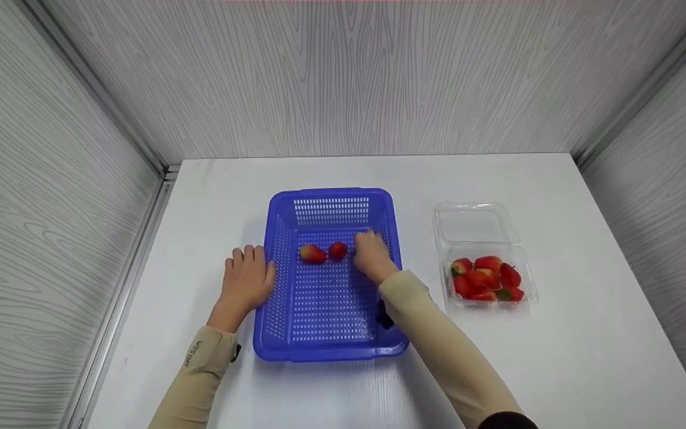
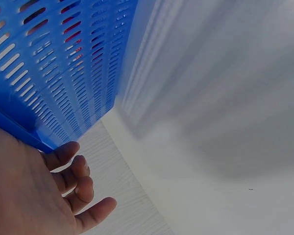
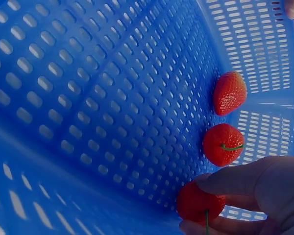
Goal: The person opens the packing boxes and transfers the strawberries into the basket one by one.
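Blue slotted basket (image 1: 319,353), rectangular, on a white table (image 1: 599,339), its floor and walls pierced with openings; right hand (image 1: 371,255), inside the basket towards its right wall, thumb and fingers clamped on a red strawberry with a green stem (image 3: 198,203), which the hand's back covers in the head view; left hand (image 1: 246,280), against the outside of the basket's left rim, fingers relaxed and slightly apart, clamped on nothing; one pale-ended strawberry (image 1: 312,254), lying on the basket floor; one round-looking red strawberry (image 1: 337,250), just beside it, between it and the right hand; one clear hinged container (image 1: 532,286), well right of the basket, lid (image 1: 471,225) laid back on its far side, holding a heap of strawberries (image 1: 489,279), some with green leaves; two beige sleeves, the right sleeve (image 1: 450,351) passing over the basket's right rim and hiding part of it, the left sleeve (image 1: 194,369) outside the basket; basket wall standing between the left wrist camera and the fruit, with red showing through its slots; pale wood-grain panels (image 1: 331,77) behind the table and at both sides; whether the held strawberry touches the floor, cannot tell
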A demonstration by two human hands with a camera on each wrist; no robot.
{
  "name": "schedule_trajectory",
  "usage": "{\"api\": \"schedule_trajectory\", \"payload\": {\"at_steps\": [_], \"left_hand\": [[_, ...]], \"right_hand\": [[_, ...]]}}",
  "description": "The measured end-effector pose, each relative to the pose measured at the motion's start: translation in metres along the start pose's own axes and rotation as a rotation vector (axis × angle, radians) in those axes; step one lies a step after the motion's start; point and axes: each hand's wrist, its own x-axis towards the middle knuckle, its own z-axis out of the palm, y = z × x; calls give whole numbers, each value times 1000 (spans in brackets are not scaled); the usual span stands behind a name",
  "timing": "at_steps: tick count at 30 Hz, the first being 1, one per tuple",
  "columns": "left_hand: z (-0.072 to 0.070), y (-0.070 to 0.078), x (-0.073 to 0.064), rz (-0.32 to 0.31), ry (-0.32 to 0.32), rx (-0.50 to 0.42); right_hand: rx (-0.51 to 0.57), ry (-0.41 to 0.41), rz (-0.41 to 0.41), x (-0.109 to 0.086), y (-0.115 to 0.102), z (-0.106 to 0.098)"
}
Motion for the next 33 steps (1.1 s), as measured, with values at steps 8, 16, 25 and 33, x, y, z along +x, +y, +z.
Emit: {"api": "schedule_trajectory", "payload": {"at_steps": [8,16,25,33], "left_hand": [[-2,2,1,4,-3,3],[-1,1,1,0,-13,22],[-1,1,1,3,4,26],[-1,2,0,-4,-10,14]], "right_hand": [[16,-48,34,1,0,-2],[-62,4,24,-4,-6,-4],[-26,32,34,-8,-13,-29],[68,51,32,-11,-15,-56]]}}
